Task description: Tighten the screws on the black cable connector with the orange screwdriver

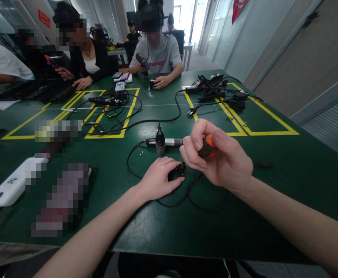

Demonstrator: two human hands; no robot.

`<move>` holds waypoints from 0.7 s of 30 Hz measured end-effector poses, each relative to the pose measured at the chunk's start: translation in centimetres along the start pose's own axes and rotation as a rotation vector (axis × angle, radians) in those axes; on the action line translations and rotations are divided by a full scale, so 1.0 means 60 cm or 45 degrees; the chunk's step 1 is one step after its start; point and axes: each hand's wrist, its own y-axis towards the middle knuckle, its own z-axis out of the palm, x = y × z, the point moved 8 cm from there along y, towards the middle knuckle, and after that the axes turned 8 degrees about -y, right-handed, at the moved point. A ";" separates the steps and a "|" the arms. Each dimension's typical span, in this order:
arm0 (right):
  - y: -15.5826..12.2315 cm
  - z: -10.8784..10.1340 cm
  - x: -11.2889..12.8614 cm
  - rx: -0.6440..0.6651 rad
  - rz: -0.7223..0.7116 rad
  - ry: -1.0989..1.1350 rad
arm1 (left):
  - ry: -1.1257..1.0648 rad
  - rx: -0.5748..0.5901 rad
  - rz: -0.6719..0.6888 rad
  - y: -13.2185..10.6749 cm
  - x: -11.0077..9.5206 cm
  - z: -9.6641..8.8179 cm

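Note:
My left hand (158, 178) rests on the green table, its thumb and fingers closed around a small black cylindrical part (181, 168) with a metal collar on top. Raised beside it, my right hand (225, 154) is wrapped round an orange-and-black screwdriver handle (208, 146). The screwdriver's shaft cannot be made out. Just beyond my left hand, a black tapered tool head (160, 142) stands upright with a thin metal tip pointing up. Behind that lies a silver-and-black cylindrical tool body (173, 142), its right end hidden by my right hand. A black cord loops around my left hand.
A white power strip (15, 181) and a blurred phone-like slab (66, 193) lie to the left. Tangled black cables and tools (212, 88) fill the yellow-taped areas farther back. Across the table a person (160, 54) holds a dark tool; another person sits to the left.

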 end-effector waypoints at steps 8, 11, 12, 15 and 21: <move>0.001 0.003 0.003 0.015 -0.008 -0.009 | 0.005 -0.009 0.008 -0.001 0.002 0.001; 0.002 0.003 0.002 0.005 0.040 0.010 | 0.019 -0.002 0.014 -0.001 0.003 0.002; 0.001 0.004 0.001 0.009 0.054 0.013 | 0.024 -0.001 0.014 -0.001 0.003 0.002; 0.000 0.006 0.001 0.028 0.057 0.005 | 0.028 0.001 0.014 -0.001 0.004 0.002; -0.001 0.004 -0.002 -0.016 0.074 0.028 | 0.021 0.007 0.007 0.000 0.002 0.001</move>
